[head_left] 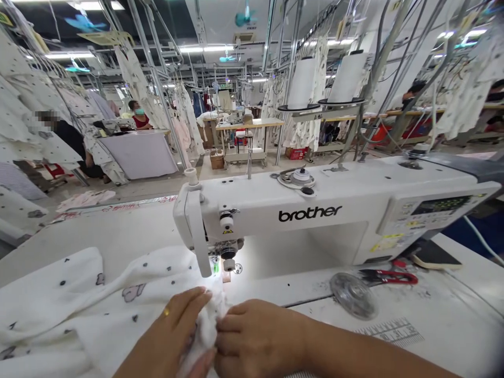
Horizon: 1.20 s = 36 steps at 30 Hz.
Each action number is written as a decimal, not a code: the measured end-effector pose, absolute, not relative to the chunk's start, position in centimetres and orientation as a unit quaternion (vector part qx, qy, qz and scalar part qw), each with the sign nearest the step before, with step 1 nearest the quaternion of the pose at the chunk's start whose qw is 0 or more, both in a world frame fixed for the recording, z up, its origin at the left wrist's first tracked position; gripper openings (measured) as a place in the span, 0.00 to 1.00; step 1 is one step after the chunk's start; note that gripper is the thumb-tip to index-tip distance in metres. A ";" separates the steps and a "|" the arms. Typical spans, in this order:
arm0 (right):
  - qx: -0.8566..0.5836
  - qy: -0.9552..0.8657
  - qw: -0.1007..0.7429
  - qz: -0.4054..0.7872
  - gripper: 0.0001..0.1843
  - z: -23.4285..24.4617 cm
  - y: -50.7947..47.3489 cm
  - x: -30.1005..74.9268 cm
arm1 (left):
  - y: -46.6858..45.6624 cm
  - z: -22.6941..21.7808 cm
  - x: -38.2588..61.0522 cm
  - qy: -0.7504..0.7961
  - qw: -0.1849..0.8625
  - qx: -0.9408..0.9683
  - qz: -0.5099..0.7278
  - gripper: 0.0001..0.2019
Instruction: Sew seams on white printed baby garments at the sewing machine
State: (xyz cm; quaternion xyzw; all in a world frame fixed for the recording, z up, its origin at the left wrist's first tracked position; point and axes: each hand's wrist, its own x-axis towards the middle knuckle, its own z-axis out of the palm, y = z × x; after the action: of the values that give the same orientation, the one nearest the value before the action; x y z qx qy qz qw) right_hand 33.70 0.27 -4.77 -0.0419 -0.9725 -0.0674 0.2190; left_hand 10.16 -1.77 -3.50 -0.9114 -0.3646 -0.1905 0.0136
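Obs: your 2 hands pinch a bunched fold of white printed knit fabric (51,299), left hand (167,336) and right hand (255,336) with fingers closed on it, just in front of the presser foot (229,264). The fabric spreads left across the sewing table (118,236). Stitching done so far: cannot tell. Red-handled thread snips (388,277) lie to your right, untouched.

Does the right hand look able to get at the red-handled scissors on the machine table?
Probably yes. The right hand pinches the white fabric, but the red-handled scissors lie near it on the table; only a flat clear disc sits between, low enough to pass over.
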 end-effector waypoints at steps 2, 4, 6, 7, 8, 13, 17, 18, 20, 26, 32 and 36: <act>-0.042 -0.977 0.203 -0.051 0.11 -4.8 0.3 33.9 | -2.6 -5.6 9.9 -0.382 0.044 -0.901 -0.199 0.31; -0.046 -0.982 0.185 -0.012 0.09 -4.7 0.3 34.0 | -2.7 -6.7 10.1 -0.391 0.066 -0.896 -0.200 0.27; -0.066 -0.980 0.185 0.039 0.09 -4.5 0.3 34.0 | -2.1 -6.5 10.5 -0.396 0.067 -0.893 -0.203 0.21; -0.086 -0.975 0.195 0.063 0.10 -4.5 0.3 33.9 | -1.6 -5.9 10.8 -0.408 0.061 -0.887 -0.206 0.18; -0.115 -0.967 0.211 0.082 0.11 -4.5 0.3 33.8 | -1.0 -5.1 11.1 -0.426 0.050 -0.879 -0.206 0.16; -0.335 -0.879 0.312 0.133 0.06 -4.6 0.6 33.3 | 1.9 -1.6 12.1 -0.519 -0.053 -0.824 -0.222 0.09; -0.384 -0.867 0.291 0.130 0.04 -4.9 0.7 33.1 | 2.1 -1.7 12.4 -0.520 -0.133 -0.807 -0.245 0.08; -0.388 -0.870 0.277 0.126 0.04 -4.9 0.6 33.0 | 1.9 -1.9 12.3 -0.527 -0.136 -0.804 -0.240 0.07; -0.391 -0.878 0.249 0.119 0.07 -4.7 0.5 32.7 | 1.6 -2.3 12.0 -0.542 -0.121 -0.799 -0.228 0.09; -0.306 -0.920 0.212 0.125 0.10 -3.5 1.1 32.1 | 1.2 -2.7 11.3 -0.441 -0.038 -0.855 -0.271 0.08; -0.227 -0.945 0.192 0.135 0.09 -3.2 2.3 33.4 | 1.0 -2.9 11.8 -0.419 -0.145 -0.867 -0.226 0.09; -0.197 -0.955 0.206 0.081 0.05 -3.8 2.4 34.7 | 1.2 -3.0 11.0 -0.454 -0.197 -0.843 -0.213 0.12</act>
State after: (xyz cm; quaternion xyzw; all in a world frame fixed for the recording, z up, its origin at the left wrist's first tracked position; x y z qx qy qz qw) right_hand 34.70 2.39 -3.84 -0.1967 -0.9552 0.0814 0.2058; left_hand 11.00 1.17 -2.98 -0.8426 -0.4540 -0.2127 -0.1965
